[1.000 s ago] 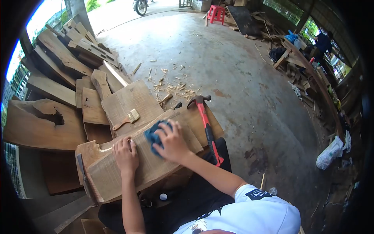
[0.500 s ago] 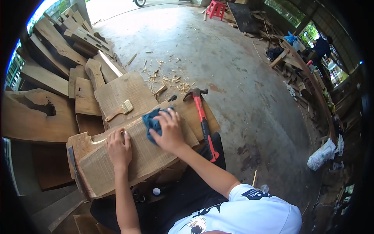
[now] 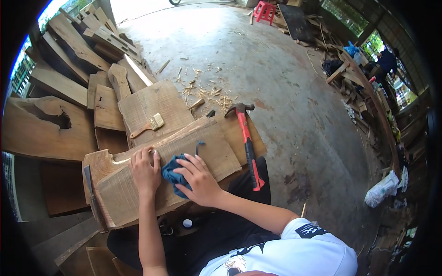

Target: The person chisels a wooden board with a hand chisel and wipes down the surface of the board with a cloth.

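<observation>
My right hand presses a crumpled blue cloth onto a rough wooden board, its fingers bent over the fabric. A thin strand of the cloth trails across the wood. To the left, my left hand rests on the same board, fingers laid towards its far edge and slightly apart. A claw hammer with a red and black handle lies at the board's right end. Beyond the board, a paintbrush rests on another plank. At the left end lies a long, narrow metal tool.
Stacked timber slabs fill the left side. Wood chips litter the concrete floor. A red plastic stool stands far back. Scrap wood lines the right, where another person is partly visible. A small white round object is near my lap.
My right hand has drawn the blue cloth back towards me and slightly left over the board. My left hand stays on the board. The camera view has shifted a little.
</observation>
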The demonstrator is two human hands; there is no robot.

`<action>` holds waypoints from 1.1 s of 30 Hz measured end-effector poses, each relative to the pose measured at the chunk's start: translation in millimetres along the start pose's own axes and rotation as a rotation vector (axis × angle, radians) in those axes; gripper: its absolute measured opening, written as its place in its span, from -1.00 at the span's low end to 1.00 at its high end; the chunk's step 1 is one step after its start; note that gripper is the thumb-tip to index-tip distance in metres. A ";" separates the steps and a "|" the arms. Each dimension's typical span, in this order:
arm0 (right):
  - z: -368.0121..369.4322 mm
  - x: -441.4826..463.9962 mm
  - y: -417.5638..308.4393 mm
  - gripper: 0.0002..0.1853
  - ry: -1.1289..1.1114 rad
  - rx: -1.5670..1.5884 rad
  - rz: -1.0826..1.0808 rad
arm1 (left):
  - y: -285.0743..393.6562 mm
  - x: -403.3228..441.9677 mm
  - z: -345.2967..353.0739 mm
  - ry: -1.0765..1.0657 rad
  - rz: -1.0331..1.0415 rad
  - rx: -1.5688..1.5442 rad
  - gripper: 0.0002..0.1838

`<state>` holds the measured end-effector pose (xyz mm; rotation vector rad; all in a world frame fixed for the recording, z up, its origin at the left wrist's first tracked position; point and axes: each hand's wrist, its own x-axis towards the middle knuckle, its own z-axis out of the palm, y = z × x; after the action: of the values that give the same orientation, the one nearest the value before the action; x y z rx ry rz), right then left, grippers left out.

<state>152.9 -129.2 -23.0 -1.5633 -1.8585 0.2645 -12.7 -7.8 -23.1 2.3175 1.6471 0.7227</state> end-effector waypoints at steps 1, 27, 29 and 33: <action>-4.3 -4.5 -1.4 -0.55 -0.019 -0.006 -0.044 | 0.1 0.3 0.2 -0.009 0.001 -0.006 -0.67; -17.8 17.2 33.7 -0.50 -0.002 -0.032 -0.072 | -2.2 -0.4 -1.8 -0.004 0.011 -0.022 -0.67; -11.2 36.3 44.1 -0.51 0.148 -0.066 0.060 | 0.7 -0.4 -1.6 -0.002 0.007 -0.024 -0.67; 11.1 17.7 12.6 -0.41 0.026 -0.074 -0.045 | -3.9 -0.3 -0.9 0.008 0.019 -0.042 -0.69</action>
<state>155.3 -106.6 -31.9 -1.5645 -1.9003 0.1562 -16.5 -6.8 -24.1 2.3076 1.5991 0.7637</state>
